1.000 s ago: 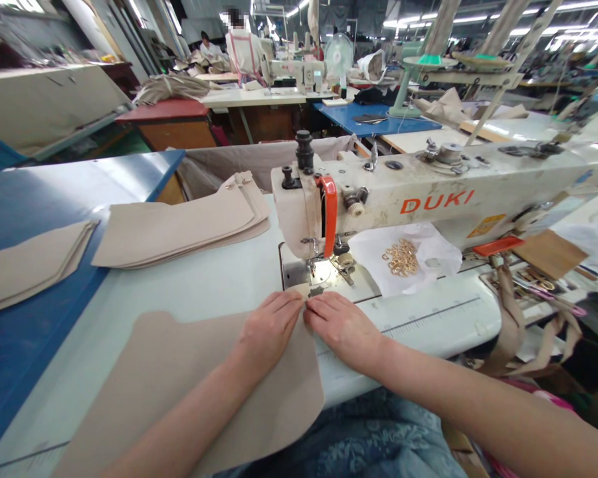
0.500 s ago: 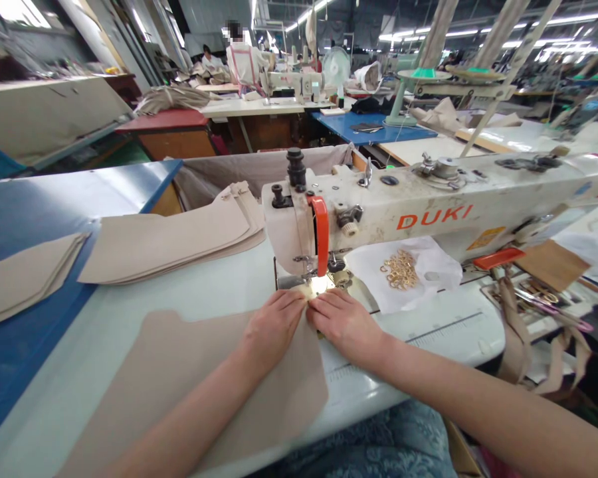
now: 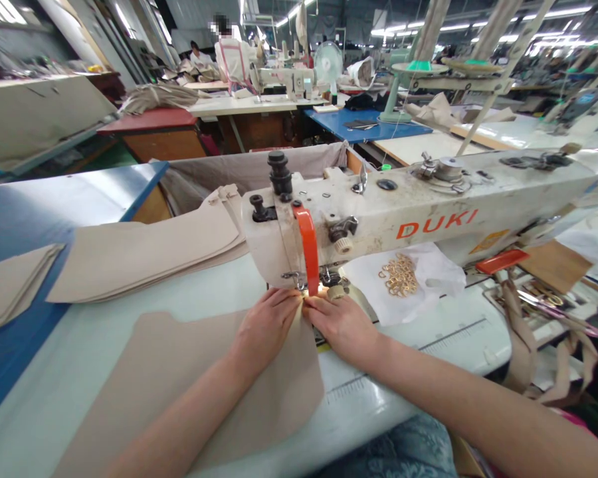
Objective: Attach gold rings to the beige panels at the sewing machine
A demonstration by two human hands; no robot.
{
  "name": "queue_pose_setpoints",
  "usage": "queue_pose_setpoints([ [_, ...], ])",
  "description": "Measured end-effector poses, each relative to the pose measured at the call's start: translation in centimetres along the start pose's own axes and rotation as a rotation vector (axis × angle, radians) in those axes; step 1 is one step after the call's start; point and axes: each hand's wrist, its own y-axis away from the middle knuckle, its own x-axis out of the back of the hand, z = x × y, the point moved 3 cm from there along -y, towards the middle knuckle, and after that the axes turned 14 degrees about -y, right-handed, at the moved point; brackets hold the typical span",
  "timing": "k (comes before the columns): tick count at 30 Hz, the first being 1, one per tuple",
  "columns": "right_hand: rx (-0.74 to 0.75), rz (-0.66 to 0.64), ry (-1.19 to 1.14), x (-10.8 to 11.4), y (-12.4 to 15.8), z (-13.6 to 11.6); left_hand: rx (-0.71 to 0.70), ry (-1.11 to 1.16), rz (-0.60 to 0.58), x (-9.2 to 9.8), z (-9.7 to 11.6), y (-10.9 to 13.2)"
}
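A large beige fabric panel (image 3: 179, 358) lies flat on the pale machine bed, its upper right corner under the head of a white sewing machine (image 3: 369, 206). My left hand (image 3: 266, 325) is closed on the panel's edge just left of the needle area, fingers bunched and pointing at the presser foot. From the right, my right hand (image 3: 341, 328) grips at the same spot, its fingertips almost meeting the left ones. Whatever small part lies between the fingertips is hidden. A lamp lights the needle area behind the orange guard (image 3: 307, 249).
Gold-coloured metal rings (image 3: 399, 273) lie heaped on a white sheet (image 3: 443, 275) right of the needle. Stacked beige panels (image 3: 144, 255) rest at the left, near a blue table (image 3: 10, 372). Scissors (image 3: 563, 311) and beige straps (image 3: 515, 332) are at the right. A person (image 3: 234, 63) works farther back.
The view has shifted slightly, with the machine head appearing lower and farther left. Both hands stay at the needle, their fingertips now closer under the orange guard.
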Motion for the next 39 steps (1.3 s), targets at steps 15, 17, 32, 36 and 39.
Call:
queue_pose_setpoints([
  [15, -0.007, 0.017, 0.001, -0.1, 0.4, 0.0, 0.054, 0.01, -0.014, -0.2, -0.2, 0.1],
  [17, 0.007, 0.026, 0.012, -0.1, 0.6, 0.0, 0.071, 0.014, -0.031, -0.2, -0.2, 0.1],
  [32, 0.099, -0.011, -0.085, -0.1, 0.7, 0.0, 0.03, -0.122, -0.12, -0.4, 0.1, 1.7],
  [36, 0.084, -0.046, -0.077, -0.2, 0.6, 0.0, -0.046, -0.182, -0.09, -0.5, 0.2, 1.8],
  [39, 0.076, -0.045, -0.068, -0.4, 0.5, 0.1, -0.081, -0.208, -0.07, -0.6, 0.0, 1.8],
])
